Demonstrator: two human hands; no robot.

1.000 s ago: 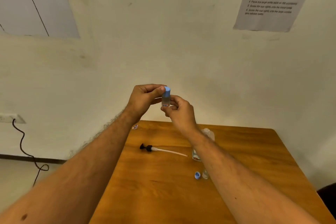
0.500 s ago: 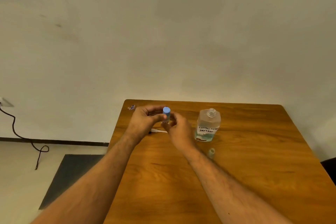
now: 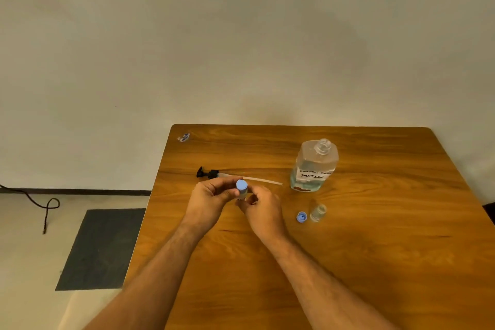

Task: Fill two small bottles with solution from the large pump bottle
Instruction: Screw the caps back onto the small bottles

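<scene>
I've brought the capped small bottle [image 3: 242, 190] down from chest height to just above the surface [image 3: 375, 262]; my left hand [image 3: 211, 202] grips its body, my right hand [image 3: 261, 207] pinches near its base. The second small bottle [image 3: 318, 212] stands open right of my hands, its blue cap [image 3: 302, 217] beside it, so filling that comes next.

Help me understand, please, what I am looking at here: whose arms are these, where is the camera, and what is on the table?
No machine here: a person wears one camera on the head, looking down at their own bare arms. Both the left hand and the right hand have a grip on a small bottle with a blue cap. On the wooden table stand the large solution bottle, its top open, and a second small bottle, uncapped, with a loose blue cap beside it. The removed pump lies flat behind the hands.
</scene>
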